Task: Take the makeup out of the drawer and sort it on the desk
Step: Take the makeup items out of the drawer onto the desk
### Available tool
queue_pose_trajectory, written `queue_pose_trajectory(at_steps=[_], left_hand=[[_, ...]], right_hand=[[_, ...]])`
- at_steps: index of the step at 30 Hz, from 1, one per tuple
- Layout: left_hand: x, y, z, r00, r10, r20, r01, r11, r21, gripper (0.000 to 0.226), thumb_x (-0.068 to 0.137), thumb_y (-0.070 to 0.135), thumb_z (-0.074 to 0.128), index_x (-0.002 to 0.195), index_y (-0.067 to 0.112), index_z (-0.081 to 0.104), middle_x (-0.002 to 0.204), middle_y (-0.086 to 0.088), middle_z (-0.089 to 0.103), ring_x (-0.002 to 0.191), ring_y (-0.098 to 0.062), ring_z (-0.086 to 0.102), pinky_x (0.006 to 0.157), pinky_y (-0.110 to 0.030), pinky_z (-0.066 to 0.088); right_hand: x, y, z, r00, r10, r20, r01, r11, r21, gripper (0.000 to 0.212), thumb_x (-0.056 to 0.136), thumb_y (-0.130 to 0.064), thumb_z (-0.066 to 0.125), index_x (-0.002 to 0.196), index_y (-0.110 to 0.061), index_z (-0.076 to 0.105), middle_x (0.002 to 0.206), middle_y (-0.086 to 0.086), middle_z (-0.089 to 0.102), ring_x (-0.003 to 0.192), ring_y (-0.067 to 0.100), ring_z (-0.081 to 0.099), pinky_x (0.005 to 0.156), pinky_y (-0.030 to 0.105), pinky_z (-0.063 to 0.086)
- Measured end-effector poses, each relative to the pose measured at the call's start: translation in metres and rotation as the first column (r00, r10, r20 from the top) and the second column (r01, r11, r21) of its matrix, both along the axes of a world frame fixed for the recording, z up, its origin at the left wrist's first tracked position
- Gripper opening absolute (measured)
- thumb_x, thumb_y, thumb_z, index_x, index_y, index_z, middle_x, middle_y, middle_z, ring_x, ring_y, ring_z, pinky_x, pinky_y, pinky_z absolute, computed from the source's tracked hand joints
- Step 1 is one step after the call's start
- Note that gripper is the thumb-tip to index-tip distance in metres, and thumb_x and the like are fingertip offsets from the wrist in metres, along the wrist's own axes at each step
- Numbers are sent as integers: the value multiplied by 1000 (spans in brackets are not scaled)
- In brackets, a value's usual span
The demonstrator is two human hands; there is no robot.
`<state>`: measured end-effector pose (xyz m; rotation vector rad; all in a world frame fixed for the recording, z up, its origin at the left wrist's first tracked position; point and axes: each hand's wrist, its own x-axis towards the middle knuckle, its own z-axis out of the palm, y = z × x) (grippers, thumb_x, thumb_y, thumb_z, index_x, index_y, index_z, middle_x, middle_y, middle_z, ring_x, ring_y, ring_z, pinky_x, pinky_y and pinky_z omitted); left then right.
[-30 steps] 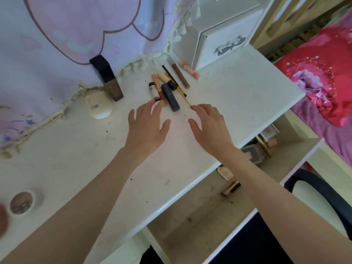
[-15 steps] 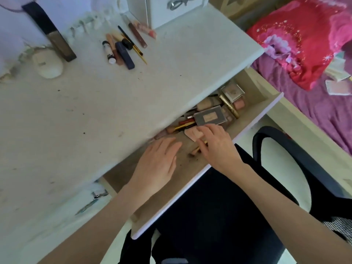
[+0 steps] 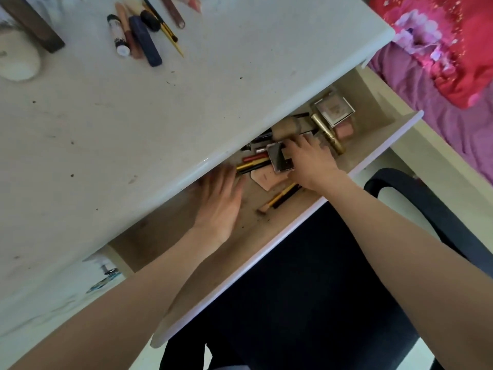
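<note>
The drawer [image 3: 384, 145] stands pulled out under the white desk [image 3: 186, 102]. My right hand [image 3: 309, 161] is inside it and grips a dark rectangular compact [image 3: 280, 160], tilted up on its edge. My left hand [image 3: 221, 198], blurred, lies with straight fingers in the drawer's left part, its fingertips under the desk edge, holding nothing. In the drawer lie a gold tube [image 3: 328, 133], a square compact [image 3: 333, 109], several pencils [image 3: 253, 162], a beige piece [image 3: 266, 178] and a thin brush [image 3: 280, 196]. Several tubes and pencils [image 3: 138, 33] lie in a row on the desk's far side.
A brown bottle [image 3: 34, 30] and a white round object [image 3: 16, 62] sit at the desk's far left. A black chair [image 3: 426, 209] stands to the right of the drawer front. A bed with a red pillow [image 3: 453, 49] lies to the right.
Both hands came off the desk top and went into the drawer. My right hand moved further in and tipped the dark compact up; my left hand slid towards the pencils.
</note>
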<state>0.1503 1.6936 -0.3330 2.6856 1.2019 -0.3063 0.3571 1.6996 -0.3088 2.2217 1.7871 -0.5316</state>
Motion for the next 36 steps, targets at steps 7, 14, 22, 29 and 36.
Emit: queue_pose_trajectory(at_steps=[7,14,22,29,36], left_hand=[[-8,0,-16,975,214,-58,-204,968,146,98,49,-5,80,137,11,40,133,-17,48,119,-34,48,98,-47,41],[-13,-3,-23,973,230,25,-230,973,-6,98,61,-15,68,144,12,24,127,-20,40,111,-35,40,91,-43,43],[-15,-5,-8,914,330,236,-256,921,-294,54,90,8,53,140,11,30,126,-15,47,117,-28,47,98,-38,41],[-32,-25,39,867,361,344,-154,850,-505,35,89,22,54,123,20,45,113,3,58,95,-6,59,86,-22,50],[-72,-31,108,600,601,528,-238,764,-600,33,83,3,60,101,28,48,96,30,53,85,23,53,74,3,39]], right_hand=[[-4,7,-9,992,51,114,-53,998,19,62,82,-19,63,135,-10,34,134,15,35,123,35,33,98,49,34],[-3,6,-15,989,84,119,-79,996,-39,64,83,-28,62,136,-10,32,135,15,36,126,33,31,100,47,30],[-13,-9,-5,994,97,43,-98,995,22,80,76,-62,57,135,-12,36,132,15,41,126,33,35,109,49,23],[-28,-38,51,989,-28,-143,38,997,67,74,79,-62,53,138,-19,37,124,11,47,118,30,42,97,42,38],[-79,-50,114,663,-196,-723,345,937,62,58,90,-47,51,141,-21,41,115,-8,55,94,1,51,65,1,38]])
